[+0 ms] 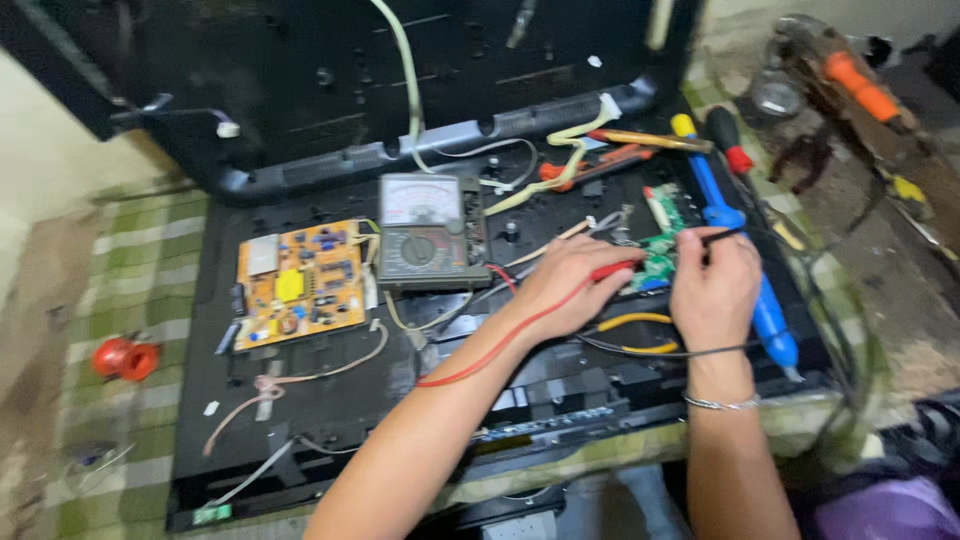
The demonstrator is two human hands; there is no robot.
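My left hand [567, 283] grips a red test probe [612, 269] whose red lead [500, 340] runs back across my forearm. My right hand [714, 285] pinches a black test probe [722, 237], its black lead [650, 351] looping below my wrist. Both probe tips meet on a small green circuit board [663, 246] between the two hands. An analog multimeter [427, 231] with a needle dial lies just left of my left hand. Everything rests on the black back panel [330, 400] of an opened flat appliance.
An orange circuit board [299, 284] sits left of the meter. A blue-handled tool [737, 270], screwdrivers [650, 140] and red-handled pliers [590, 166] lie beyond the hands. A red spool [126, 358] rests on the green checked cloth [130, 280]. A cluttered tool pile [850, 90] fills the upper right.
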